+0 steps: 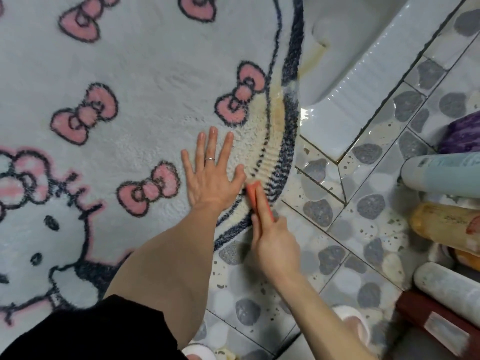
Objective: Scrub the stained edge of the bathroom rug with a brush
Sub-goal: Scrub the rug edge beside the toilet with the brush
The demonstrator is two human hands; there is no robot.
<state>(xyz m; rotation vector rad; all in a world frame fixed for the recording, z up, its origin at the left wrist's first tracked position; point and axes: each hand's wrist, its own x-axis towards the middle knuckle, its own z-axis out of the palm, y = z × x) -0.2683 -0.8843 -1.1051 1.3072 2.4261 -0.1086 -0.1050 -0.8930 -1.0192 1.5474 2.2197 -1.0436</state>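
A person scrubs a bathroom rug [130, 74] spread over a glossy tiled floor [337, 255] printed with grey and cream pebble shapes. The rug is pale, deep-piled and fluffy, patterned with pink bows outlined in dark thread and a cartoon cat face. A curved dark band borders it.

The stained edge [275, 131] runs along the rug's right-hand border, where a yellow-brown streak follows the inside of the dark band and the pile looks wet and raked into comb-like ridges.

The left hand [210, 175] lies flat on the rug just inside that border, its fingers straight and spread, a thin ring [210, 159] on one finger. The right hand [275, 245] grips the narrow orange brush [255, 193] at the rug's edge, just beside the left hand's thumb. One finger is stretched along the top of the brush, whose far end sits on the dark band.

Beyond the rug's right edge stands a white glazed ceramic fixture [363, 48] with a rounded, shiny surface. Farther from the rug lie a pale blue-green bottle [441, 172], an amber bottle [446, 224] and a mottled grey cylinder [446, 289]. Black fabric [91, 331] overlaps the rug's near side.
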